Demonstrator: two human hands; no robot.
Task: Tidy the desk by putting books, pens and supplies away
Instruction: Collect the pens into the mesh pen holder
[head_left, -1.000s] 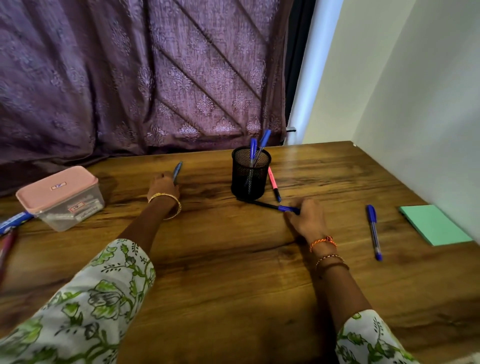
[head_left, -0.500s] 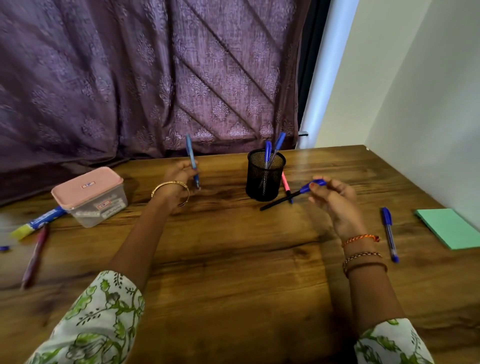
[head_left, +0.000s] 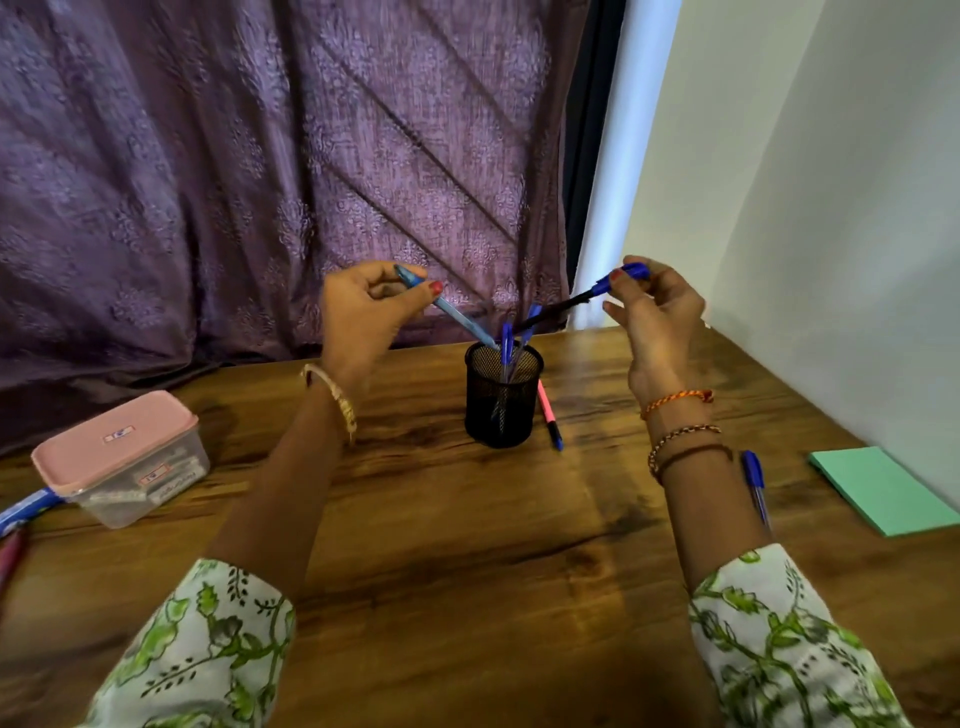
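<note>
A black mesh pen cup (head_left: 502, 400) stands at the back middle of the wooden desk (head_left: 467, 545) with two blue pens upright in it. My left hand (head_left: 363, 317) pinches a light blue pen (head_left: 452, 312), tip slanting down toward the cup's rim. My right hand (head_left: 657, 322) pinches a black pen with a blue cap (head_left: 576, 301), its tip also pointing at the cup's mouth from the right. A pink pen (head_left: 548, 413) lies right of the cup. Another blue pen (head_left: 756, 486) lies partly behind my right forearm.
A clear box with a pink lid (head_left: 122, 457) sits at the left, with a blue-and-white marker (head_left: 26, 512) and a red pen (head_left: 10, 558) beyond it at the edge. A green sticky pad (head_left: 883, 491) lies at the right by the wall. A purple curtain hangs behind.
Both hands lifted their pens off the desk and brought them up and inward, so both tips now point down at the cup's mouth.
</note>
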